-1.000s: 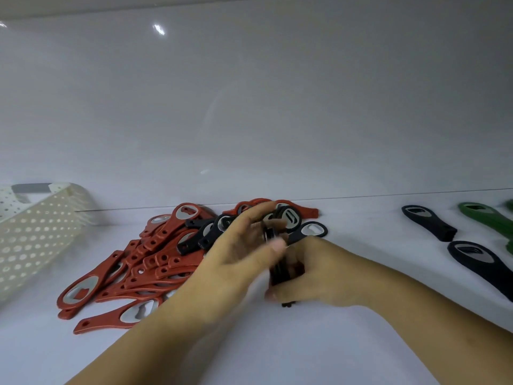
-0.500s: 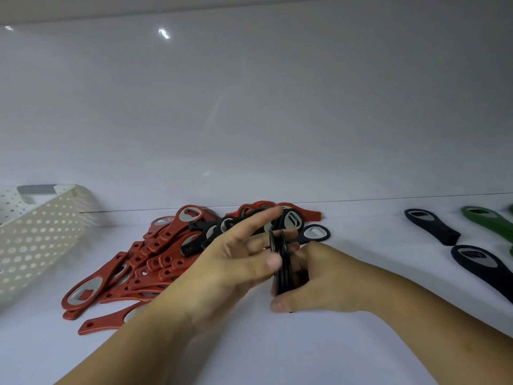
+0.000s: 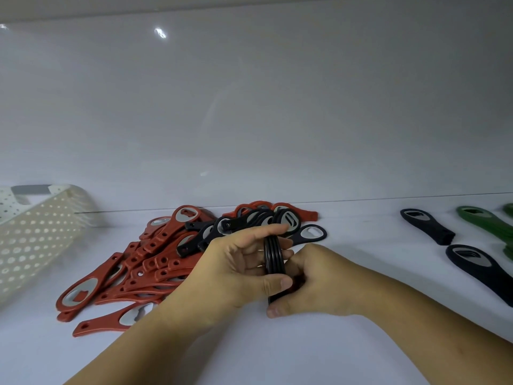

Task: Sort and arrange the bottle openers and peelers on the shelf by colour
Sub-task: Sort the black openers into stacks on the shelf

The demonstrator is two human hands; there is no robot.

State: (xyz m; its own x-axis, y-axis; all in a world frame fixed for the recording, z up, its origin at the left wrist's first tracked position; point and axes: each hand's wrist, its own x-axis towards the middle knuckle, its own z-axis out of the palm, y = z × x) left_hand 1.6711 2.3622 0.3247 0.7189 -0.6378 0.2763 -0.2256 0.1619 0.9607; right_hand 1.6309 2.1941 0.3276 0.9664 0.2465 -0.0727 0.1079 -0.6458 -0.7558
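A shelf (image 3: 333, 343) runs back to a wall (image 3: 249, 120). A basket (image 3: 36, 240) sits at the far left. Just right of it lies a large pile of openers (image 3: 144, 268), with a smaller heap (image 3: 249, 223) overlapping its rear right side. In front of that heap, at centre, the left hand (image 3: 230, 273) and right hand (image 3: 324, 279) grip a stack of openers (image 3: 274, 254) on edge between them. Well to the right lie a far opener (image 3: 427, 226) and a near opener (image 3: 483, 270), with more openers (image 3: 488, 223) at the right edge.

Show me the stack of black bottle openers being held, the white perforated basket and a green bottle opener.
stack of black bottle openers (image 3: 274, 255): head view, edges of the stacked heads.
white perforated basket (image 3: 36, 237): head view, its side wall.
green bottle opener (image 3: 488, 222): head view, its handle.
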